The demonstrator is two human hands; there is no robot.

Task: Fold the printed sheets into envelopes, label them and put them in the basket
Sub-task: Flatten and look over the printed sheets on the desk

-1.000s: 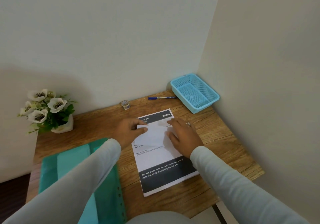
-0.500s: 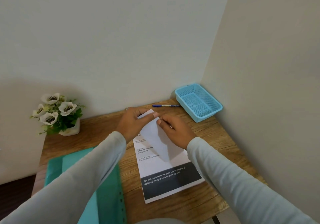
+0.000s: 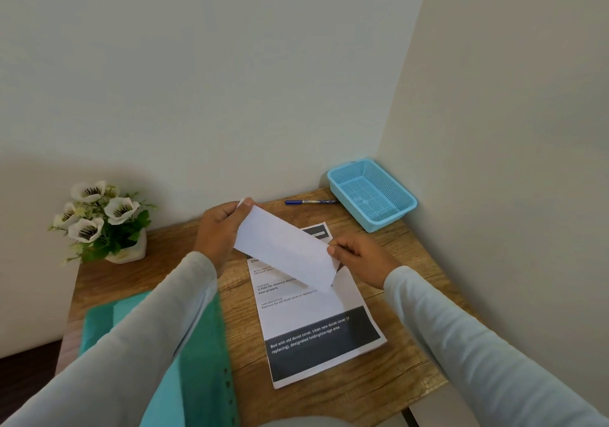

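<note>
A folded white paper strip (image 3: 285, 245) is held up above the table between both hands. My left hand (image 3: 219, 232) pinches its far left end and my right hand (image 3: 359, 255) pinches its near right end. Below it a printed sheet (image 3: 316, 321) with a dark band of white text lies flat on the wooden table (image 3: 395, 377). A blue mesh basket (image 3: 372, 192) stands in the back right corner with nothing visible in it. A blue pen (image 3: 309, 201) lies just left of the basket.
A green plastic folder (image 3: 197, 377) lies at the near left, partly under my left sleeve. A white pot of artificial white flowers (image 3: 102, 219) stands at the back left. Walls close the table at the back and right.
The folded paper has been lifted off the printed sheet and opened out to a long strip. My hands have moved apart, one to each end.
</note>
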